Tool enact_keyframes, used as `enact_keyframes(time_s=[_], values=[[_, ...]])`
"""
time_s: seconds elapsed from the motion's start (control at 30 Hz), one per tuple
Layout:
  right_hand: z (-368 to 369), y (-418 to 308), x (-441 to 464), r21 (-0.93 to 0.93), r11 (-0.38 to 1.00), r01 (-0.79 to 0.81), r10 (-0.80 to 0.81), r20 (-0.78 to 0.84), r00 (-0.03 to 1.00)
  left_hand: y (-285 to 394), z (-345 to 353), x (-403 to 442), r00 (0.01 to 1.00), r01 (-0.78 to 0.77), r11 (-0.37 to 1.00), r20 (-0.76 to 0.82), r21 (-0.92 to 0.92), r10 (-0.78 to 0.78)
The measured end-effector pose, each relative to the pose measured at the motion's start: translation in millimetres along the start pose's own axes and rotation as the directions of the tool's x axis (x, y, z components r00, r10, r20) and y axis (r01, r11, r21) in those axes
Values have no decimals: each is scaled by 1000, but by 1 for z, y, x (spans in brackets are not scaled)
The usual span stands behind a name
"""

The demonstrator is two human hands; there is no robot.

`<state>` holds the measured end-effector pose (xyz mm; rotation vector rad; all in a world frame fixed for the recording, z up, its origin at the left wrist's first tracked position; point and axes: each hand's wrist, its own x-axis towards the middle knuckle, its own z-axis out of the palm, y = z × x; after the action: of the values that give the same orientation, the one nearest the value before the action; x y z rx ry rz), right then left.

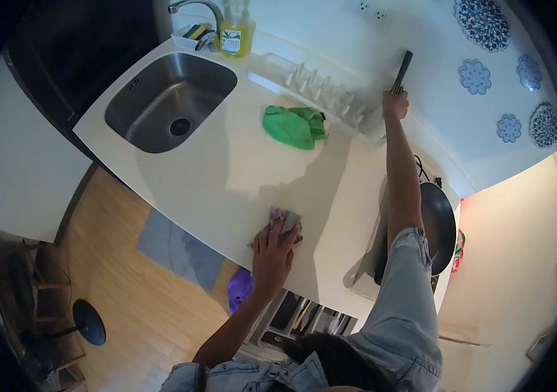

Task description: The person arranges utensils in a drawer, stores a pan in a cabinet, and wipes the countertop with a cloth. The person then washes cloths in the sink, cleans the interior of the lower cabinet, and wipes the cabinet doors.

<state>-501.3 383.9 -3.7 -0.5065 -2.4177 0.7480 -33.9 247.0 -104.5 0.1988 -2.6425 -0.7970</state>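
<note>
My left hand (273, 253) rests on a crumpled grey cloth (287, 225) near the front edge of the white countertop (220, 202), its fingers bent over the cloth. My right arm reaches to the back wall. There my right hand (395, 104) is closed around a bundle of upright utensils, of which a long dark handle (405, 65) sticks up; their lower parts are hidden. Just below that hand stands a white holder (374, 124), partly covered by my arm. A green cloth (293, 127) lies bunched between the two hands, in front of the white dish rack (314, 88).
A steel sink (161, 108) is at the left, with a faucet (203, 5), a sponge tray (192, 38) and a yellow soap bottle (231, 40) behind it. A black pan (440, 219) sits beneath my right arm. An open cutlery drawer (301, 317) juts out below the counter.
</note>
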Motion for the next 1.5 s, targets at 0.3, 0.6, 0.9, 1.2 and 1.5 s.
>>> enact_keyframes(time_s=[0.3,0.6,0.9,1.2,1.5], values=[[-6,35,6,301,953,32,17,-157,987,2,0,-1,999,39,999,1,-31,-39],[-65,18,12,791,586,176,65,-262,963,2,-4,0,1000,28,999,13,-29,-28],[-114,18,42,968,194,162,168,-195,966,2,-2,-2,1000,1,999,-23,-52,-2],[-239,50,-2,966,106,-235,-346,257,902,23,-35,14,994,-90,987,-75,-130,80],[-417,139,-186,817,469,-334,-64,409,910,89,85,281,900,-433,725,-302,-536,314]])
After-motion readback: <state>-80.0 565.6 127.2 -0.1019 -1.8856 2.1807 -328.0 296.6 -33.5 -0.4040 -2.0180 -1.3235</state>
